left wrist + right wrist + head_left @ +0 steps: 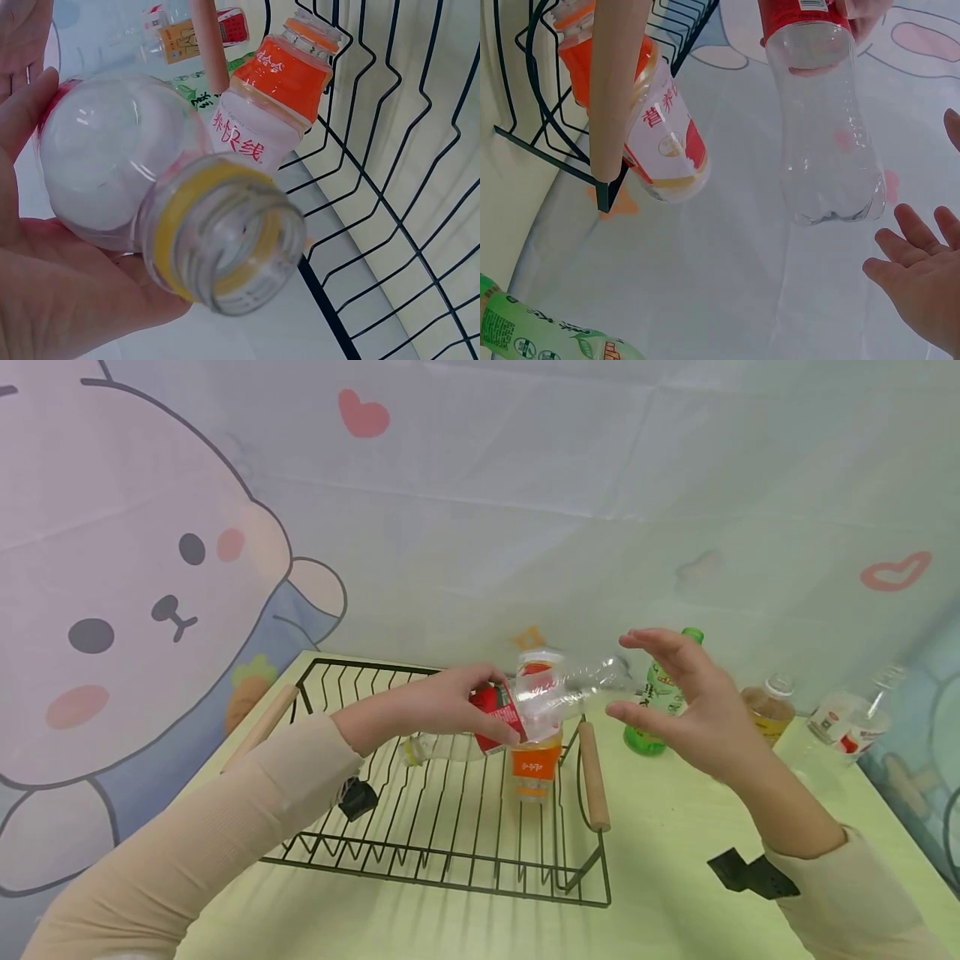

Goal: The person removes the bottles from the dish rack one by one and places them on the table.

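Observation:
My left hand (442, 702) grips a clear plastic bottle (577, 685) around its red label (501, 714), tilted above the rack. The uncapped mouth with its yellow ring (217, 225) points back toward the left wrist, and the base points right. My right hand (697, 718) is off to the right of that base, thumb and fingers spread apart, holding nothing. In the right wrist view its fingertips (896, 251) are close to the bottle's base. Partly behind the held bottle, an orange-and-white labelled bottle (536, 764) stands mouth down in the rack.
The black wire dish rack (465, 881) has wooden handles, one on its right end (592, 777). To its right stand a green-labelled bottle (647, 739), a bottle with a yellow label (768, 714) and a clear bottle (843, 731). A printed cloth (480, 527) hangs behind the table.

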Demonstrator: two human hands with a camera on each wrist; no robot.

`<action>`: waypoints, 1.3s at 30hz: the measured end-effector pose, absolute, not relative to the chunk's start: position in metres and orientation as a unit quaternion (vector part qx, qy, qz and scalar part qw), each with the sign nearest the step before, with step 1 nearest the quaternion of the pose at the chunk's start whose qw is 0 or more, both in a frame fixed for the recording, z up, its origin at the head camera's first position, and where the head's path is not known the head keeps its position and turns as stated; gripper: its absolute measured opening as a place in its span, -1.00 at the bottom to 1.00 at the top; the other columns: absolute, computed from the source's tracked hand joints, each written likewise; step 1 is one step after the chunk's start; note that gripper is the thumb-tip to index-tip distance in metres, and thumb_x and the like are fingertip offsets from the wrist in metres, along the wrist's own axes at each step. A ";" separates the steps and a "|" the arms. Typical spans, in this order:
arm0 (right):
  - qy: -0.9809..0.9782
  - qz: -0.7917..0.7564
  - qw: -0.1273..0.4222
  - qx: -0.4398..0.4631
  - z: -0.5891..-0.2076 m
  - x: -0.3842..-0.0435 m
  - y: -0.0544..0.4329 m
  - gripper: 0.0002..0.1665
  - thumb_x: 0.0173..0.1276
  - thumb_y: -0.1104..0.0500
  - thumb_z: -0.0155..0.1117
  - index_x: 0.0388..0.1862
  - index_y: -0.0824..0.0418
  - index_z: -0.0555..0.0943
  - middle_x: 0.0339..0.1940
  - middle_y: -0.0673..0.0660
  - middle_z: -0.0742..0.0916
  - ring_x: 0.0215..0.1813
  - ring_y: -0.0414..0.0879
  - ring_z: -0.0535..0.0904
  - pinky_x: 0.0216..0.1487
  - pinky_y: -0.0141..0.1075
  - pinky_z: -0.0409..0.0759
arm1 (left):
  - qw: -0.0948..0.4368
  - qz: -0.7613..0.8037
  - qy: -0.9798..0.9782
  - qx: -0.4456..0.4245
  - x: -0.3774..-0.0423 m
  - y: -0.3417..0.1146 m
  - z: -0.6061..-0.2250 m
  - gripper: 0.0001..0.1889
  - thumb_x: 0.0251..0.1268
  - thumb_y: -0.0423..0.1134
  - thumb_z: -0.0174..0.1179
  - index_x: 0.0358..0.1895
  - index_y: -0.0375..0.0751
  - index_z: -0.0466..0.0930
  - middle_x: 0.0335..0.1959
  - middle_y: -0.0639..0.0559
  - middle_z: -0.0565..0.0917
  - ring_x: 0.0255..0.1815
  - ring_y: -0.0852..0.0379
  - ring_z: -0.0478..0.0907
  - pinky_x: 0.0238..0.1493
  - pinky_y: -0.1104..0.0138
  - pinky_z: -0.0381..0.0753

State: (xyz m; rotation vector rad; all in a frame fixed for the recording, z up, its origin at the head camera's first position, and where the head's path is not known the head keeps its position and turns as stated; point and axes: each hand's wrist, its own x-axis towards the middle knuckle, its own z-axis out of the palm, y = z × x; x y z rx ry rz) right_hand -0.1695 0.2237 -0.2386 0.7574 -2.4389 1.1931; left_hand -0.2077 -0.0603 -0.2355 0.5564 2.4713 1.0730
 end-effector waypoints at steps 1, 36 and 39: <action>-0.856 0.412 0.158 0.269 -0.238 -0.169 0.223 -0.17 0.14 0.22 0.48 0.37 0.07 0.33 0.30 0.02 0.51 0.44 -0.08 0.28 0.39 0.00 0.27 | 0.199 0.379 0.881 0.203 -0.207 -0.060 -0.235 -0.37 0.06 -0.07 0.42 0.20 -0.09 0.36 -0.07 0.00 0.57 -0.04 0.06 0.52 -0.07 0.29 0.59; -0.879 0.315 -0.003 0.359 -0.250 -0.173 0.214 -0.37 0.17 -0.03 0.46 0.19 0.05 0.47 0.21 0.00 0.57 0.29 0.05 0.43 0.19 0.10 0.45 | 0.224 0.289 0.891 0.270 -0.190 -0.041 -0.230 -0.43 0.01 -0.10 0.47 0.13 -0.03 0.47 -0.10 0.10 0.57 -0.06 0.14 0.50 -0.07 0.35 0.54; -0.878 0.315 -0.013 0.359 -0.251 -0.172 0.213 -0.37 0.17 -0.01 0.46 0.19 0.09 0.48 0.18 0.00 0.59 0.26 0.04 0.45 0.17 0.06 0.48 | 0.218 0.288 0.892 0.272 -0.189 -0.040 -0.231 -0.43 -0.01 -0.11 0.48 0.12 -0.02 0.48 -0.11 0.12 0.58 -0.08 0.15 0.51 -0.09 0.35 0.54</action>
